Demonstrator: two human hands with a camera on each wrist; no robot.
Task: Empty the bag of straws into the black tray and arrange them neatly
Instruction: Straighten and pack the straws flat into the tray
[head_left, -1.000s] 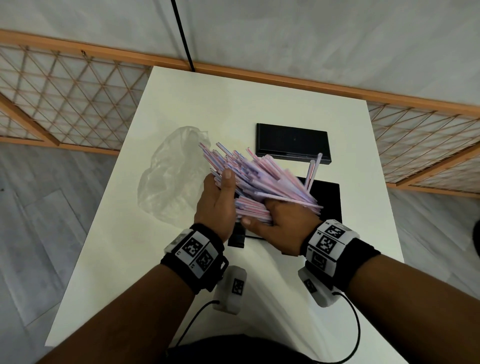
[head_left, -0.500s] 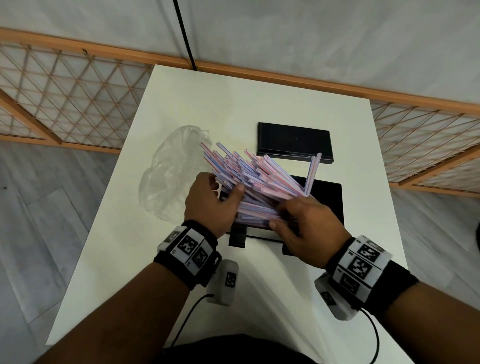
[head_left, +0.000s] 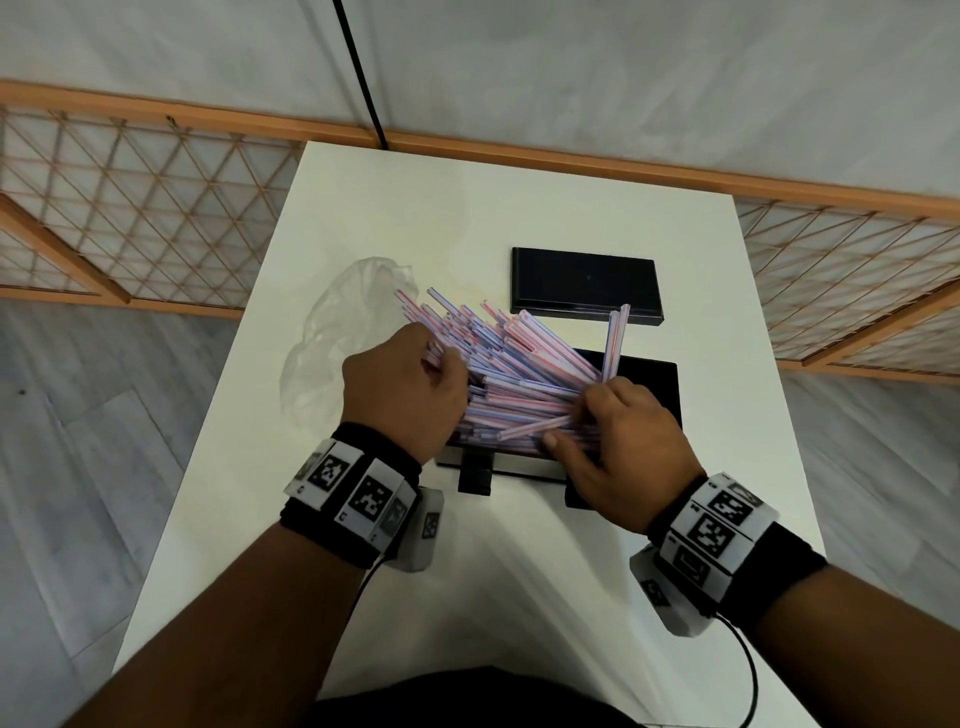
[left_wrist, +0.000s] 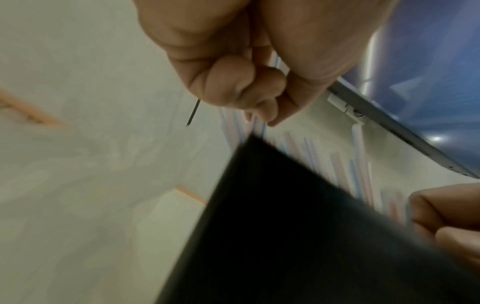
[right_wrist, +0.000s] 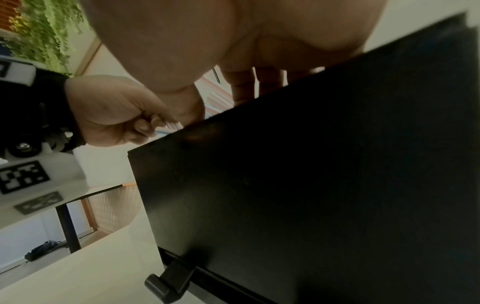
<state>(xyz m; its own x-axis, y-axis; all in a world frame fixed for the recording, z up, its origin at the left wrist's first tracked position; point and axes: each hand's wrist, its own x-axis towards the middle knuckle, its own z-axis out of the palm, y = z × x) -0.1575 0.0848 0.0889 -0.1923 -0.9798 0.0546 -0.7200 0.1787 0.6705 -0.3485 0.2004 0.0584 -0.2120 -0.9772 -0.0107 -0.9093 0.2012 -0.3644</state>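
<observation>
A big bundle of pink-and-blue striped straws (head_left: 519, 379) lies across the black tray (head_left: 657, 382), fanning out past its left edge. My left hand (head_left: 410, 384) is curled round the straws' left part; the left wrist view shows its fingers (left_wrist: 249, 92) pinching a few straws (left_wrist: 337, 170) above the tray wall (left_wrist: 285, 236). My right hand (head_left: 615, 431) grips the bundle's right end, thumb on the near side. In the right wrist view its fingers (right_wrist: 246, 86) reach over the tray wall (right_wrist: 311, 185). Two straws (head_left: 615, 338) stick up by the right hand.
The empty clear plastic bag (head_left: 337, 353) lies crumpled left of the tray. A flat black lid-like piece (head_left: 587, 283) sits behind the tray. The white table (head_left: 415, 208) has edges close on both sides, with a wooden lattice fence (head_left: 130, 208) beyond.
The bundle has come down from above onto the tray. My hands have slid apart along it, the left toward its left part, the right back toward the right end.
</observation>
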